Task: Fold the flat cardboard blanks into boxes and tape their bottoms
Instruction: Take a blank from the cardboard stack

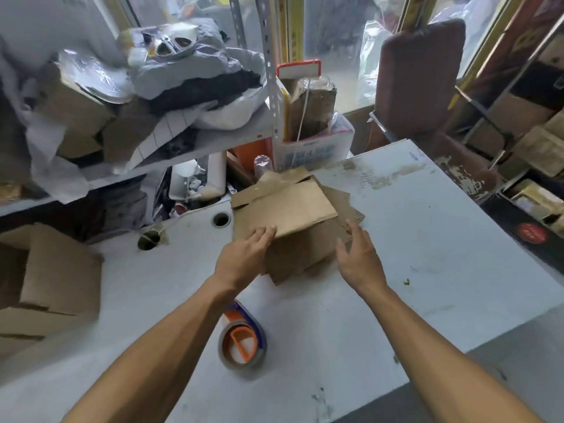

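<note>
Tape dispenser [242, 341], orange core and glossy roll, lies on the table [427, 270] nearer than both hands, untouched. Left hand [244, 254] fingers flat on box [283, 227] top flap; right hand [357, 254] spread, just off its side. Matte corrugated box half-formed, bottom untaped. Flat blanks [345, 203] beyond fingers.

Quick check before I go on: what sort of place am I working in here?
Probably a small shop's packing corner or stockroom: folded boxes stacked at the left, a tape dispenser on the white table, and cluttered metal shelves of bags and cartons.
</note>
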